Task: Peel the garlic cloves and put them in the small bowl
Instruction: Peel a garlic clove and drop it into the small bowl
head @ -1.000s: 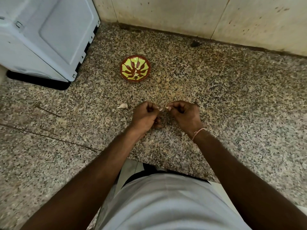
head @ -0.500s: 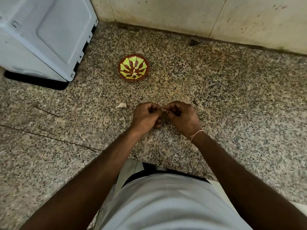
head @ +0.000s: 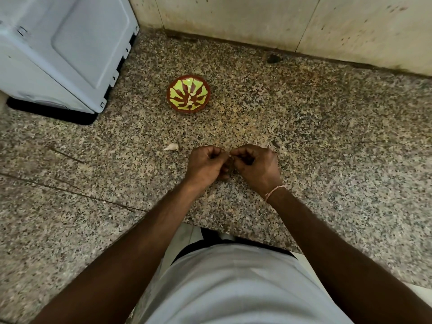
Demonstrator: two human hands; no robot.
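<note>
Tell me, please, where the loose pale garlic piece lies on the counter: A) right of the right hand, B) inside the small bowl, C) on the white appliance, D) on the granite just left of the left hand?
D: the garlic piece lies on the granite counter, just left of the left hand and nearer the person than the small bowl.

Dim, warm, even light with soft shadow under the appliance (head: 53, 113) at 9 o'clock, a small glint on the bowl (head: 188, 93), sharp focus on the counter (head: 327, 148) at centre, wide-angle bending of the wall (head: 257, 19) at 12 o'clock, and soft forearms at 6 o'clock.
</note>
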